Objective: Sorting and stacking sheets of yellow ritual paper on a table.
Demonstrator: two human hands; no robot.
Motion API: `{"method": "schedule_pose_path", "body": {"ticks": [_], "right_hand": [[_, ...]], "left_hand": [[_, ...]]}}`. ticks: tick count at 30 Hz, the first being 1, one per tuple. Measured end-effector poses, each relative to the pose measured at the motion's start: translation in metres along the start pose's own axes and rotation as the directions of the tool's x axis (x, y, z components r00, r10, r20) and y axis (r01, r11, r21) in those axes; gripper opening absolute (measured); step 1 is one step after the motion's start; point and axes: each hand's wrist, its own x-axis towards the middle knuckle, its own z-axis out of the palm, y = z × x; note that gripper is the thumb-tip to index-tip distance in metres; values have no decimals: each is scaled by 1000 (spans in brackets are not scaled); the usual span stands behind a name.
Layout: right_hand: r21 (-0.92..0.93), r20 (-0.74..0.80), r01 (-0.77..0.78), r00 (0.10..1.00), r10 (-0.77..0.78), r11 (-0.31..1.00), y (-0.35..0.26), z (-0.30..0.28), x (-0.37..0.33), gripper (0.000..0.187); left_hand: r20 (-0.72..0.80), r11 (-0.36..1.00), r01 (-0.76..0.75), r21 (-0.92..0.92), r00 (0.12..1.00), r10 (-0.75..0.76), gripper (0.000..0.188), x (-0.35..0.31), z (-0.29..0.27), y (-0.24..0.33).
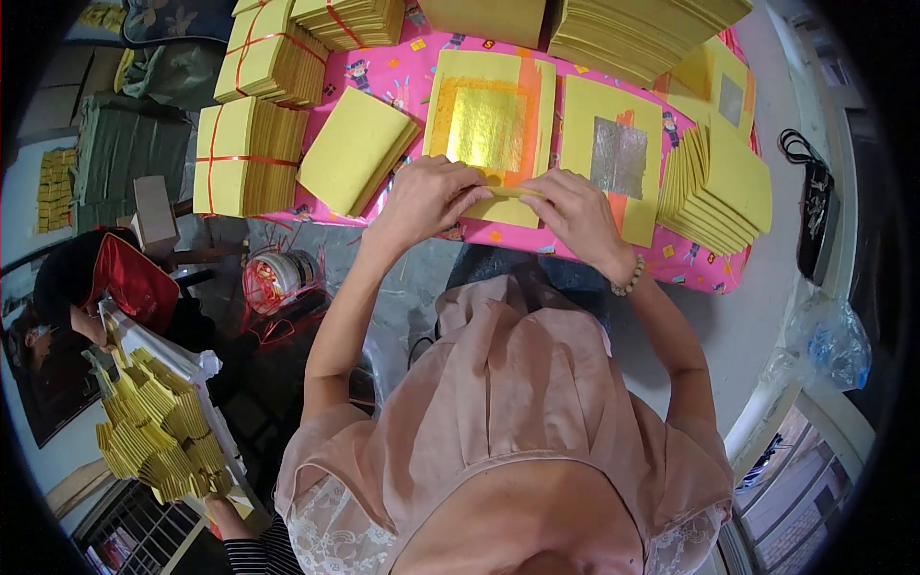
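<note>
A yellow paper sheet [491, 67] with a gold foil square [487, 125] and orange bands lies in front of me. Its near edge is turned up into a narrow fold. My left hand [426, 196] pinches the left end of that fold between thumb and fingers. At the fold's right end, my right hand [578, 213], with a beaded bracelet on its wrist, grips in the same way. Just right of it lies another yellow sheet [580, 125] bearing a silver foil square [620, 158]. A folded yellow paper stack [350, 149] rests to the left.
Red-tied yellow paper bundles [230, 158] line the left of the pink-covered table [508, 236]. Tall yellow stacks [642, 38] stand behind. Fanned folded papers [714, 187] sit at the right. At lower left, another person's hands [222, 517] are by a board of folded yellow papers [158, 431].
</note>
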Motion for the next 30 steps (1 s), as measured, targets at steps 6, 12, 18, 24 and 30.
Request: {"method": "schedule_pose_path", "body": {"ticks": [6, 12, 18, 24, 30], "right_hand": [[67, 65, -92, 994, 88, 994, 9, -6, 18, 24], [-55, 102, 16, 995, -10, 998, -2, -3, 10, 53], [-147, 172, 54, 985, -28, 988, -2, 1, 6, 65], [-63, 206, 37, 978, -23, 997, -2, -7, 12, 57], [32, 245, 13, 969, -21, 999, 5, -11, 14, 49]], "left_hand": [[-73, 992, 56, -110, 995, -64, 24, 3, -1, -2], [40, 994, 44, -103, 998, -40, 23, -1, -2, -9], [85, 998, -13, -65, 996, 18, 33, -5, -4, -4], [81, 999, -33, -5, 996, 34, 41, -8, 1, 1], [89, 998, -46, -41, 995, 49, 40, -7, -2, -3]]}}
